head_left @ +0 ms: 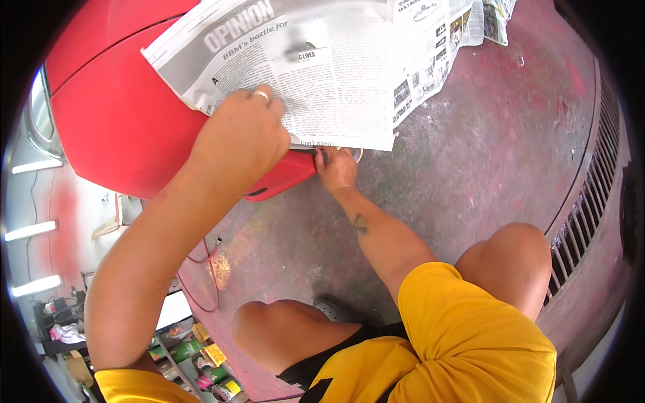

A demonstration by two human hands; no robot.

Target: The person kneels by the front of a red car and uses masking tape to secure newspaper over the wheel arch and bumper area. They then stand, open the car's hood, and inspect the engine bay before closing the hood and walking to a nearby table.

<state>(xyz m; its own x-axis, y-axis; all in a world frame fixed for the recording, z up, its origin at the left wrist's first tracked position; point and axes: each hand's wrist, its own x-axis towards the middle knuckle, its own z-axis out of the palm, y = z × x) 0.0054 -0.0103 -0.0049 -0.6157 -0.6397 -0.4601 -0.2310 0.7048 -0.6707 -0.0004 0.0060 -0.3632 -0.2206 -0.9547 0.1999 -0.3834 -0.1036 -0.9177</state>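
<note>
A sheet of newspaper (336, 94) hangs over a red car body panel (127, 101), its lower edge lying along the panel's lower corner. My left hand (245, 127), with a ring on one finger, is closed with curled fingers against the newspaper's lower left part. Just below the paper's bottom edge, my right hand (338, 169) has its thumb and fingers bent at the panel's dark edge. Part of a pale, curved rim (359, 156) shows beside the right fingers, mostly covered by paper. The right fingertips are partly hidden.
More newspaper sheets (463, 30) continue to the upper right. The stained concrete floor (484, 148) carries reddish paint marks, with a metal drain grate (584, 221) along the right. A red hose or cord (213, 282) lies at left, near a shelf of cans and supplies (201, 363).
</note>
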